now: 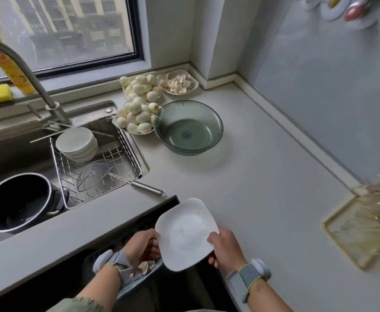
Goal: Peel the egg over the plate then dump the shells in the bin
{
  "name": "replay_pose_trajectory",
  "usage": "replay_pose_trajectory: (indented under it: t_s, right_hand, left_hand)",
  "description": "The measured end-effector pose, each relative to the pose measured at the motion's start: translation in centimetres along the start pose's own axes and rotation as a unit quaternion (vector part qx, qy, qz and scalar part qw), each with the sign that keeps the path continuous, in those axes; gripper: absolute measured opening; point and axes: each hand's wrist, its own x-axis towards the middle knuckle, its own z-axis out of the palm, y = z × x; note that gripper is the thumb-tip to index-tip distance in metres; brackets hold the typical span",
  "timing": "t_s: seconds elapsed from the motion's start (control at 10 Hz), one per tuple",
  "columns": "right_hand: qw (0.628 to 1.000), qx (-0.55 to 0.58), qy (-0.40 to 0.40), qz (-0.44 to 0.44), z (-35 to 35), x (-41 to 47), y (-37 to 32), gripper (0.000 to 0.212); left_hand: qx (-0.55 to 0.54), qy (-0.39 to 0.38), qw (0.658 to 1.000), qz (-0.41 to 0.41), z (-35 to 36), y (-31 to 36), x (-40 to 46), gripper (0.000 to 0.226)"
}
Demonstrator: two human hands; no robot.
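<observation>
A white square plate [185, 235] is tilted over the dark gap below the counter edge, its face bare. My right hand [226, 247] grips its right rim with the thumb on top. My left hand [142, 245] is curled at its left rim, holding it. Under the left wrist, broken egg shells [145, 266] lie in a bin [139, 282] beneath the counter. Two plates piled with peeled eggs [137, 118] [142, 86] sit at the back of the counter, beside a white dish of shells [178, 84].
A green glass bowl [187, 128] holds water next to the eggs. The sink on the left contains a wire rack [99, 167] with stacked white bowls [76, 143], a mesh skimmer [108, 174] and a black pot [15, 201]. A faucet [27, 70] arches above. A gold-framed tray [362, 226] sits at right.
</observation>
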Motion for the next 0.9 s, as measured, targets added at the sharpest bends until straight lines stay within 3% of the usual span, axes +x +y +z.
replay_pose_trajectory:
  t_s: [0.2, 0.4, 0.6, 0.7, 0.9]
  right_hand:
    - [0.989, 0.118, 0.094, -0.012, -5.9, -2.4, 3.5, 0.021]
    - [0.962, 0.205, 0.180, -0.015, -11.8, -5.8, 8.5, 0.014]
    - [0.939, 0.258, 0.228, -0.020, -15.7, -8.9, 13.4, 0.013]
    - [0.926, 0.274, 0.260, -0.010, -17.5, -10.9, 16.8, 0.023]
    - [0.884, 0.248, 0.396, -0.005, -20.6, -14.8, 22.3, 0.010]
  left_hand:
    - [0.108, -0.093, 0.988, 0.065, 7.9, 0.7, -1.5, 0.028]
    - [0.291, -0.146, 0.938, 0.115, 16.8, -1.0, -2.4, 0.007]
    - [0.390, -0.135, 0.897, 0.156, 23.8, -3.6, -3.0, 0.019]
    - [0.437, -0.142, 0.868, 0.188, 27.0, -5.3, -3.7, 0.020]
    - [0.521, -0.171, 0.812, 0.200, 30.9, -8.8, -5.1, 0.018]
